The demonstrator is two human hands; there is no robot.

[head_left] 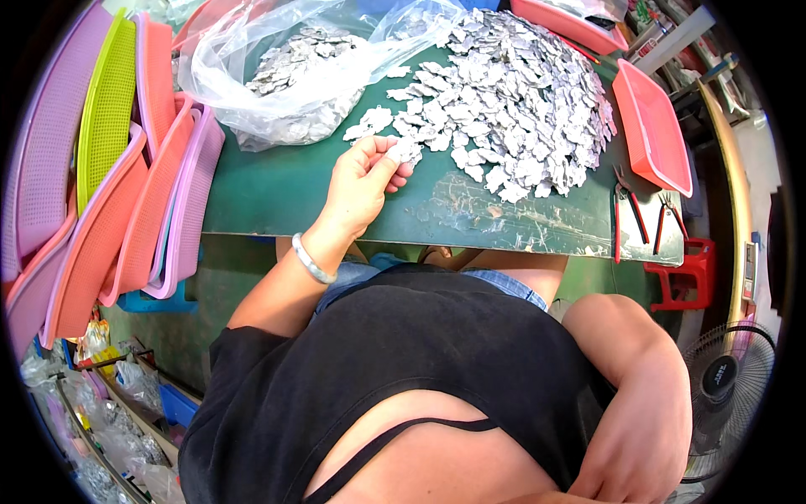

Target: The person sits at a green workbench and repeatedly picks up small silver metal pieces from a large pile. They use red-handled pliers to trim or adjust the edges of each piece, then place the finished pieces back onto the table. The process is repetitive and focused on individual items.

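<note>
My left hand (pixel 368 175), with a pale bangle (pixel 312 259) at its wrist, reaches over the green table. Its thumb and fingers pinch a small flat silver-grey piece (pixel 408 152) with an uneven outline. Just beyond lie a few loose pieces (pixel 369 123), and to the right spreads a big heap of similar pieces (pixel 520 109). A clear plastic bag (pixel 285 126) holding more of them stands behind the hand, to its left. My right arm is bent back toward my upper body, away from the table. The right hand (pixel 625 466) is at the lower edge, its fingers mostly hidden.
Stacked purple, green and coral plastic baskets (pixel 92 244) line the left side. A pink tray (pixel 651 126) sits at the table's right edge, near two red-handled pliers (pixel 630 210) (pixel 667 223). A red stool (pixel 688 277) and a fan (pixel 726 386) stand at right.
</note>
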